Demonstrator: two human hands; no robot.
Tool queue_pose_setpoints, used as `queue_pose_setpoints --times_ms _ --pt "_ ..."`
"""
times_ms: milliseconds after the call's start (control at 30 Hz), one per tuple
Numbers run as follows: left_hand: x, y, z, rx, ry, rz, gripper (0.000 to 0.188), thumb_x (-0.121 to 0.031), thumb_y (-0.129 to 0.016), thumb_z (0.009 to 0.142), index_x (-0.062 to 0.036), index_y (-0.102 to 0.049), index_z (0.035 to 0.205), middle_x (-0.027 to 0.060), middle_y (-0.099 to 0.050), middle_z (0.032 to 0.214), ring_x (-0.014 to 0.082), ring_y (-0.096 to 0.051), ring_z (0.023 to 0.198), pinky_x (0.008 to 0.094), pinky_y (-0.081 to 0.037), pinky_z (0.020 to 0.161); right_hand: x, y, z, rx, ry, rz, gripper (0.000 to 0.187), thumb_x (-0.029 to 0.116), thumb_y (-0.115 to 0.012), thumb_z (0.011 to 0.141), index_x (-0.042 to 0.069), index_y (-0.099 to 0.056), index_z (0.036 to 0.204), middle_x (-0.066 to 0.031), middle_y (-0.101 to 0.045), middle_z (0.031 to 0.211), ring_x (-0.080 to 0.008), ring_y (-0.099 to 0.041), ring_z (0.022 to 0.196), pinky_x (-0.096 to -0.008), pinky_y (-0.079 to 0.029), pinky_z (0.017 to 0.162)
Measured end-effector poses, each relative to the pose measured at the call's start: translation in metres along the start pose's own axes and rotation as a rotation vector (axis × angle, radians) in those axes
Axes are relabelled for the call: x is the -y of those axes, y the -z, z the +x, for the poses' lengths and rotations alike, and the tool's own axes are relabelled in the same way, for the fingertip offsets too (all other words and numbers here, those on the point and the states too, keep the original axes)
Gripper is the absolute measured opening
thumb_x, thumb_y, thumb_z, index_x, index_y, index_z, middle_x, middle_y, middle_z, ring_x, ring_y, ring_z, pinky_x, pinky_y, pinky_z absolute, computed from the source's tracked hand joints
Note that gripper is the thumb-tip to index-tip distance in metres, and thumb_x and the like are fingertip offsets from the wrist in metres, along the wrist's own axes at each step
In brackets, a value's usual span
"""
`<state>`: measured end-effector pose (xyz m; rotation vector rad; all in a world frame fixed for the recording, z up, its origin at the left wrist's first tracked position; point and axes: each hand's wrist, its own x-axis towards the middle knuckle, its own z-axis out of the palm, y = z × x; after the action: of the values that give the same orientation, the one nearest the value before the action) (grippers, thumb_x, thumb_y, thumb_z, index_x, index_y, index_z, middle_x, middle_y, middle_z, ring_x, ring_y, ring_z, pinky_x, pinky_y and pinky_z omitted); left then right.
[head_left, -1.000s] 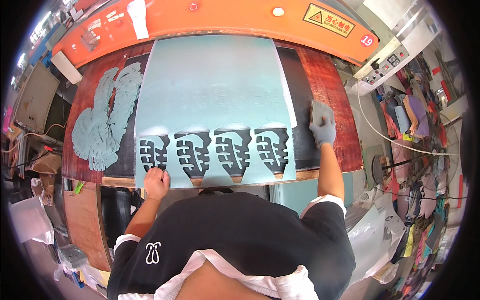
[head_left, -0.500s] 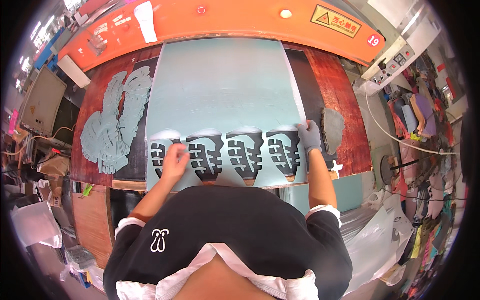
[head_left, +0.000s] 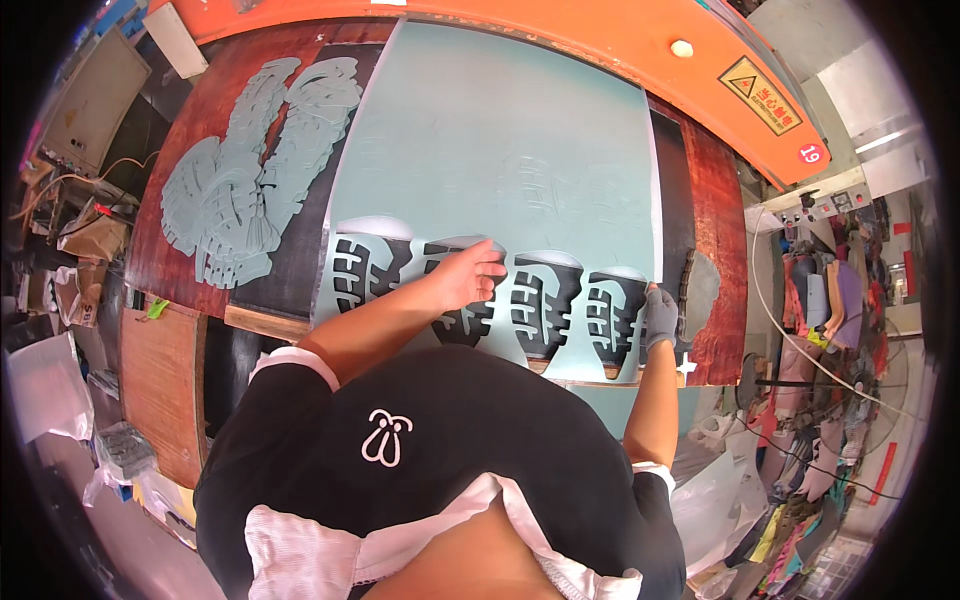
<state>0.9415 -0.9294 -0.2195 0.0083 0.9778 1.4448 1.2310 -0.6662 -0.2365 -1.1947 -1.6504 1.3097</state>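
Observation:
A pale blue-green sheet [head_left: 510, 130] lies over a dark board, with several tread-patterned, sole-shaped cut-outs along its near edge. Dark surface shows through these openings. My bare left hand [head_left: 470, 277] is over the second cut-out from the left, open, its fingers spread and holding nothing. On the sheet's near right edge, my right hand [head_left: 658, 316], in a grey glove, has its fingers closed at the margin. Just right of it lies a grey curved piece with a dark ridged rim [head_left: 698, 292]. Loose cut pieces [head_left: 225, 195] of the same blue-green material are heaped at the left.
An orange machine beam [head_left: 620, 40] with a warning label spans the far side. The red-brown tabletop [head_left: 150, 240] extends on both sides of the board. A control box [head_left: 825, 205] sits at the right, near hanging coloured scraps [head_left: 830, 290]. Clear plastic sheeting [head_left: 725, 490] lies below right.
My left hand has moved right, from the first cut-outs to over the second. My right hand stays at the sheet's right edge. The whole view has shifted and tilted.

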Motion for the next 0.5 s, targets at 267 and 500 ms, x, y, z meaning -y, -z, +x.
queue_pose_setpoints --times_ms 267,500 --pt "0.015 -0.014 0.006 0.068 -0.211 0.371 0.029 -0.036 -0.050 0.093 -0.0077 -0.058 0.093 -0.0045 -0.040 0.060 0.0071 -0.032 0.049 0.0249 -0.031 0.051 0.007 0.023 -0.007 0.004 -0.024 -0.163 0.026 0.025 -0.060 0.084 0.004 -0.063 0.069 0.0044 -0.047 0.059 -0.0058 -0.040 0.056 -0.0253 -0.034 0.052" --pt "0.039 -0.015 -0.020 0.017 -0.277 0.293 0.028 -0.033 -0.056 0.090 -0.0055 -0.054 0.091 0.0022 -0.053 0.076 0.0111 -0.048 0.057 0.0263 -0.042 0.054 0.041 0.030 -0.031 0.041 0.156 -0.751 0.026 0.026 -0.061 0.082 0.001 -0.061 0.089 -0.0076 -0.060 0.081 -0.0169 -0.055 0.072 -0.0310 -0.045 0.068"
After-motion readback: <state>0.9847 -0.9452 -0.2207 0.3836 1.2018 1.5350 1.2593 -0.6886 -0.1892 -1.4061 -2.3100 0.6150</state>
